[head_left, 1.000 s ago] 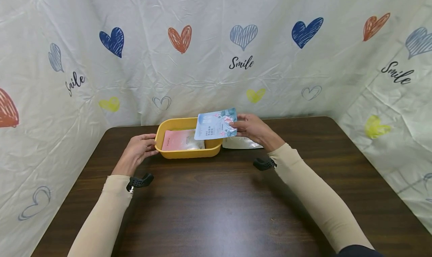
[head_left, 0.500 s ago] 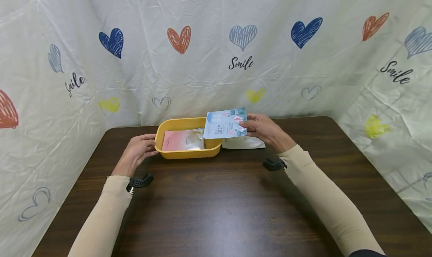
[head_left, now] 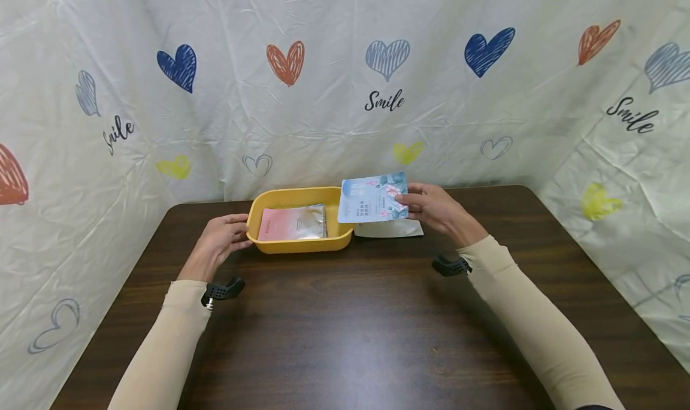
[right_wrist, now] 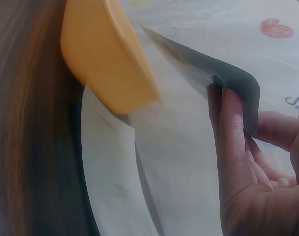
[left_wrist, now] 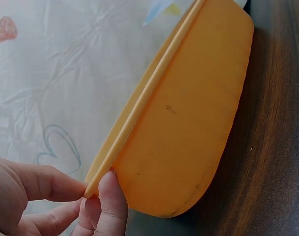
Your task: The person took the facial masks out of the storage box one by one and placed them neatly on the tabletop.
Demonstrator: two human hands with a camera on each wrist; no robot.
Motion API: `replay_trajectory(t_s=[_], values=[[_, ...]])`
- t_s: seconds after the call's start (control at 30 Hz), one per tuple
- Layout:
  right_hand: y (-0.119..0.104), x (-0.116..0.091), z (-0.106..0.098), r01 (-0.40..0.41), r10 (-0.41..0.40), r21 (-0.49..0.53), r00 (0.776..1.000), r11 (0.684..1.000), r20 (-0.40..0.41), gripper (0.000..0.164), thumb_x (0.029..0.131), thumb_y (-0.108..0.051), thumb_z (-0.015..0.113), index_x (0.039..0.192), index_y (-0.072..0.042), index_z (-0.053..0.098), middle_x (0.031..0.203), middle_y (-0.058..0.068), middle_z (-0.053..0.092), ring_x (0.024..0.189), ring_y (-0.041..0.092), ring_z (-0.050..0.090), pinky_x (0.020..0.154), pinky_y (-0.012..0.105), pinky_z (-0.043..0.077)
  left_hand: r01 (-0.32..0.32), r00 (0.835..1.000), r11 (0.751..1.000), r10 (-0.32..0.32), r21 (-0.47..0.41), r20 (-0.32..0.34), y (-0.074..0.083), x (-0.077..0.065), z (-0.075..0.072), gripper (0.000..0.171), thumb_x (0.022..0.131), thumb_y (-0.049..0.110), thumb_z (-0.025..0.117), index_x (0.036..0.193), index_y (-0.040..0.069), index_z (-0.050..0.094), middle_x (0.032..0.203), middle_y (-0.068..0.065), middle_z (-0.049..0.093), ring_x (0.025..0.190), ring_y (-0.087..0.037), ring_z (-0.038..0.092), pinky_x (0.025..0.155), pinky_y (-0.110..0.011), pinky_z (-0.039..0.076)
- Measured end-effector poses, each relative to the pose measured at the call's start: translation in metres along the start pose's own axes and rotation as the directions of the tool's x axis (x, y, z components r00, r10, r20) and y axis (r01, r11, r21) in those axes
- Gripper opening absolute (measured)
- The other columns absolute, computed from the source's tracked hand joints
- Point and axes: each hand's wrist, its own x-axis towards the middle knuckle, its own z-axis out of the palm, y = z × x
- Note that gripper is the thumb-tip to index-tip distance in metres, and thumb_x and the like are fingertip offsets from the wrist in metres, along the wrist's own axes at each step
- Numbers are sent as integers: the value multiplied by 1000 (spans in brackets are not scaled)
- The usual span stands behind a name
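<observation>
A yellow plastic basket (head_left: 295, 247) stands at the back of the table. My left hand (head_left: 220, 240) pinches its left rim between thumb and fingers, as the left wrist view shows. Inside lies a pink and silver sachet (head_left: 291, 223) on top of at least one other packet. My right hand (head_left: 439, 209) pinches a light blue flowered sachet (head_left: 372, 200) by its right edge. It hangs tilted above the basket's right end, partly covering a white sachet (head_left: 390, 229) that lies flat on the table. In the right wrist view the held sachet (right_wrist: 203, 69) is apart from the white one.
The dark wooden table (head_left: 345, 326) reaches toward me in front of the basket. A white cloth (head_left: 323, 123) printed with hearts and "Smile" hangs close behind the table and along both sides. Black straps sit on both wrists.
My right hand has moved to the right with the light blue sachet, from over the basket's middle to its right end. The left hand and the basket have stayed in place.
</observation>
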Motion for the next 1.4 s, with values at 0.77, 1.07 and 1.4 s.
replay_trajectory(t_s=[0.77,1.07,1.4], values=[[5,-21,-52,-39,40,10,997,999,-69,59,102,-14,61,151,2,32,98,-1,74,88,11,72,76,25,58,-4,1000,1000,4,7,3,1,-1,-1,49,104,9,55,151,4,45,147,-19,46,113,-28,59,84,-26,60],[8,-30,-70,-49,52,39,996,998,-77,59,101,-15,62,150,-1,33,100,-2,75,89,12,73,78,26,59,-6,1000,1000,6,2,5,-1,-2,-1,49,103,9,56,151,4,46,146,-19,47,112,-28,59,84,-26,60],[16,-32,-87,-60,65,48,992,997,-112,51,101,-16,63,144,-5,39,99,-2,74,88,12,73,75,26,60,-15,1000,1000,15,15,-3,-1,-1,-1,47,104,10,57,150,4,47,144,-19,48,106,-25,61,85,-26,59]])
